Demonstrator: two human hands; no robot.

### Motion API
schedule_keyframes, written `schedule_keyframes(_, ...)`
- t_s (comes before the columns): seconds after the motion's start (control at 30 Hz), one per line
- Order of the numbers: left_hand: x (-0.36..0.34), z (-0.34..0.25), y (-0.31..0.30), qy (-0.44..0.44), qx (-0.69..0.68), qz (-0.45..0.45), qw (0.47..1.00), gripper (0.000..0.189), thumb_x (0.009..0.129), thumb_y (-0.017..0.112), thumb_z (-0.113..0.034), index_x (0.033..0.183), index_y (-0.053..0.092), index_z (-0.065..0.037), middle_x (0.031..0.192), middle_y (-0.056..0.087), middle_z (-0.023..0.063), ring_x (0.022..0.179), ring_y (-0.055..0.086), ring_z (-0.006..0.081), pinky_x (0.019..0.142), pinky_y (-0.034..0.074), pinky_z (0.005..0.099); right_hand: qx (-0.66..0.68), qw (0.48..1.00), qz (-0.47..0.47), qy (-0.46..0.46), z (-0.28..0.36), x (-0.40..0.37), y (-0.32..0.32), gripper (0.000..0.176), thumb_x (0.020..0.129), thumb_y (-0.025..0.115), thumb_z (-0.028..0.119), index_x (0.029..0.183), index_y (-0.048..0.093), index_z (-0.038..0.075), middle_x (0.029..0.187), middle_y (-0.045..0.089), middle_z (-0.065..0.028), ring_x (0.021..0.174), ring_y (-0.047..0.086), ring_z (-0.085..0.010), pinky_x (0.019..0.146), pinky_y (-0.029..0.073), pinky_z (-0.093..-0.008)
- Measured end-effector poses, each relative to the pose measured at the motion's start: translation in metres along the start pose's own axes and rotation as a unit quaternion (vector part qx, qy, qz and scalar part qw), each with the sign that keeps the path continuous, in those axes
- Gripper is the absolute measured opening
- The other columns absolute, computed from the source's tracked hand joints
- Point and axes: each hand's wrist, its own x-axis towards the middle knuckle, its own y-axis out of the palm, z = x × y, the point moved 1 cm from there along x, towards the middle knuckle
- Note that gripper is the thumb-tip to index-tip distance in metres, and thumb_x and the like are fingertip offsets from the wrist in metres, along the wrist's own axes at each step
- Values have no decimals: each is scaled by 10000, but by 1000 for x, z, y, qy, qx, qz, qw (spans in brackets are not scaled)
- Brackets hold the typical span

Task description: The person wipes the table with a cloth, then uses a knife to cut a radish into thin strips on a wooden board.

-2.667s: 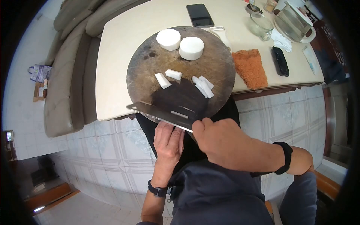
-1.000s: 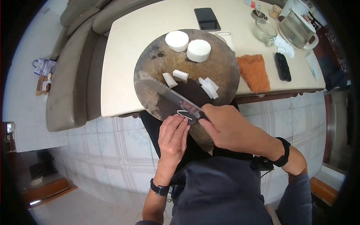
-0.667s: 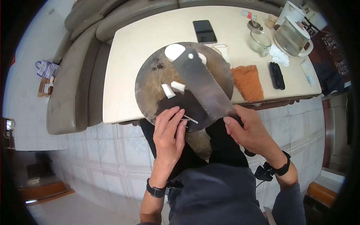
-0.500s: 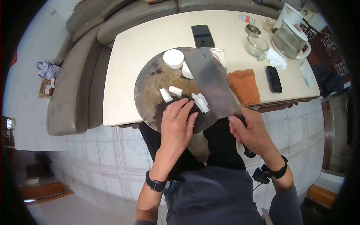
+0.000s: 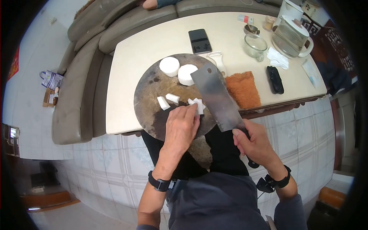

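My right hand [image 5: 255,142] is wrapped round the handle of a cleaver [image 5: 219,100], whose broad blade slants over the right side of a round chopping board [image 5: 147,90]. With fingers bent and close together, my left hand [image 5: 180,128] grips a small cluster of cut white radish pieces [image 5: 199,105]; the fingertips are partly hidden. Left of that cluster lie two loose radish pieces, one slanting piece [image 5: 163,103] and one flatter piece [image 5: 173,98]. Two thick radish rounds, a left round [image 5: 169,66] and a right round [image 5: 187,74], sit at the board's far side.
Behind the board lie a phone [image 5: 199,41] and a white peeler [image 5: 217,61]. To the right are an orange cloth [image 5: 244,90], a black pouch [image 5: 275,80], a glass cup [image 5: 255,46] and a glass pitcher [image 5: 290,38]. A sofa [image 5: 78,92] borders the table.
My left fingers have closed in on the cut radish pieces, which sit closer together. The cleaver has shifted slightly towards me, uncovering more of the right round. The view has shifted a little.
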Motion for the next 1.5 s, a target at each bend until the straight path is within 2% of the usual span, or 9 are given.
schedule_keyframes(0.33, 3, 13, 1, 91, 36, -20, 995, 290, 810, 663, -18, 1097, 620, 7, 927, 635, 147, 899, 623, 306, 794, 498, 412, -10, 1000, 12, -5, 1, -1, 6, 175, 962, 556, 120, 841, 531, -4, 616, 561, -36, 509, 513, -104, 490, 410, -281)
schedule_keyframes(0.63, 14, 10, 2, -5, 10, 8, 1000, 239, 795, 650, 12, 1032, 615, 6, 914, 641, 185, 858, 629, 364, 740, 517, 454, -7, 1000, 13, -7, 7, 0, 12, 178, 956, 555, 126, 843, 527, -9, 615, 564, -43, 503, 526, -118, 483, 414, -292)
schedule_keyframes(0.73, 12, 13, 3, 5, 17, -3, 1000, 248, 792, 636, 24, 1038, 613, -1, 855, 634, 182, 812, 625, 367, 728, 512, 463, -20, 1000, 11, -19, 8, 0, 10, 159, 978, 540, 109, 854, 541, 9, 635, 547, -5, 480, 496, -64, 449, 395, -233)
schedule_keyframes(0.97, 9, 18, -17, -30, -13, -120, 992, 193, 775, 615, 51, 953, 657, -10, 853, 646, 168, 783, 634, 365, 690, 518, 419, 4, 1000, 15, 2, 11, 0, 10, 167, 969, 554, 142, 911, 556, -14, 647, 567, -34, 510, 518, -97, 472, 411, -265)
schedule_keyframes(1.07, 2, 29, -34, -162, -146, -110, 970, 161, 874, 607, 32, 997, 700, -12, 852, 669, 105, 732, 625, 155, 687, 494, 265, 8, 1000, 20, 12, 16, 1, 11, 165, 970, 560, 143, 915, 556, -12, 643, 564, -31, 522, 514, -95, 482, 418, -269)
schedule_keyframes(1.13, -11, 47, -44, -219, -208, -120, 946, 183, 907, 593, 23, 1057, 695, 7, 877, 678, 51, 765, 612, 104, 712, 495, 235, 14, 999, 21, 27, 14, 2, 13, 163, 969, 565, 140, 907, 551, -11, 637, 563, -33, 530, 514, -99, 494, 425, -278)
schedule_keyframes(1.23, -29, 53, -63, -294, -310, -148, 892, 185, 918, 601, 9, 1072, 702, -8, 862, 651, 31, 765, 611, 84, 699, 513, 242, -45, 997, 52, -17, 12, 3, 17, 151, 949, 589, 128, 900, 546, -9, 626, 575, -108, 527, 552, -216, 523, 437, -343)
schedule_keyframes(1.33, -53, 55, -75, -351, -371, -189, 839, 162, 928, 622, -10, 1072, 681, 35, 877, 666, 44, 780, 628, 90, 726, 531, 224, -151, 977, 107, -107, 18, 4, 25, 161, 908, 615, 118, 863, 526, -8, 669, 557, -239, 646, 557, -442, 565, 417, -460)
schedule_keyframes(1.5, -90, 58, -74, -382, -376, -231, 812, 138, 887, 666, 5, 1022, 688, 26, 878, 683, 60, 738, 662, 121, 711, 564, 254, -206, 953, 191, -110, 25, 10, 39, 173, 908, 613, 135, 877, 521, -8, 669, 570, -223, 642, 575, -431, 586, 426, -483)
